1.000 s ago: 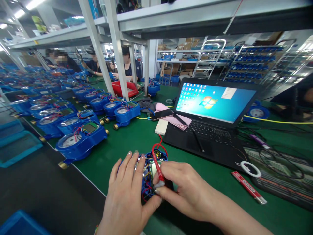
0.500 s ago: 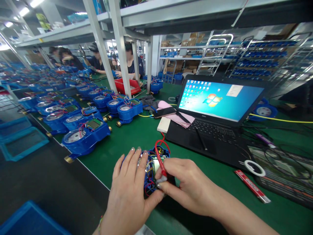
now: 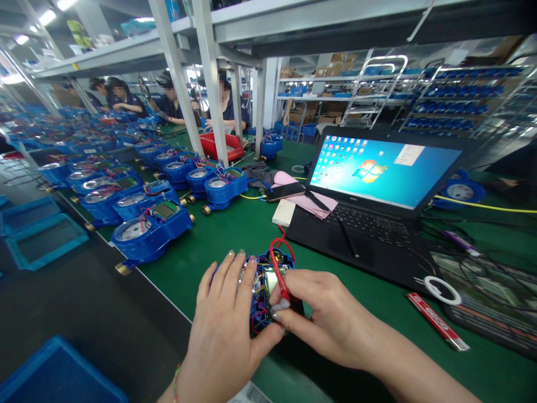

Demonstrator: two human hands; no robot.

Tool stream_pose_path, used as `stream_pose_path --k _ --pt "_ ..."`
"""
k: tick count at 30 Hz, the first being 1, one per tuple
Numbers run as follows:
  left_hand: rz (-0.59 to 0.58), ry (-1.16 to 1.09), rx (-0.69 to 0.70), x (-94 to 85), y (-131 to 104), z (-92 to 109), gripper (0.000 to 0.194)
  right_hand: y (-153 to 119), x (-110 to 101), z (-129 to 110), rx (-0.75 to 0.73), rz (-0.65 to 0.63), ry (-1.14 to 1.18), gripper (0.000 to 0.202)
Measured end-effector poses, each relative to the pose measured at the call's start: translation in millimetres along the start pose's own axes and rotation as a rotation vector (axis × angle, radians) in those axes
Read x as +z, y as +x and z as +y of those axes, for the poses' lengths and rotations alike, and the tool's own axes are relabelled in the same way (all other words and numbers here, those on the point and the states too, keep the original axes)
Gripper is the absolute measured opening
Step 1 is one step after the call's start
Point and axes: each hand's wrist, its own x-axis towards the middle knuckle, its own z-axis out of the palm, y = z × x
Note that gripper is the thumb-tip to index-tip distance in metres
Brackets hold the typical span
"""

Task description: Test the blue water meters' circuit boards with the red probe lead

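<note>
A blue meter with its housing open (image 3: 260, 320) sits on the green table, with wires and a circuit board showing inside. My left hand (image 3: 229, 316) lies over its left part, fingers spread, the thumb along the near edge. Pinched between the thumb and fingers of my right hand (image 3: 321, 313) is the grey end of a red cable (image 3: 277, 260), held against the board. That cable loops up and back toward a small white box (image 3: 283, 212). The exact contact point is hidden by my fingers.
Right of the box stands an open laptop (image 3: 377, 173). Several blue meters (image 3: 153, 229) line the left side. A red-and-white packet (image 3: 438, 322) and a white ring (image 3: 442, 290) lie at right. People sit beyond a red bin (image 3: 218, 146).
The whole view has shifted slightly, so most things appear a little further right. Both hands keep their places on the meter, and the red cable's end is still pinched.
</note>
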Motion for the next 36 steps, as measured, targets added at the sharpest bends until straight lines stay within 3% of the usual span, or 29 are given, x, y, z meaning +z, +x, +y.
stream_pose_path --k 22,36 --pt "0.003 0.012 0.013 1.0 -1.7 -1.6 0.071 -0.1 -0.9 -1.1 0.008 -0.003 -0.001 0.01" --pt "0.089 0.084 0.1 7.7 0.2 -9.2 0.071 2.6 -1.1 -1.1 -0.036 0.018 -0.05 0.005"
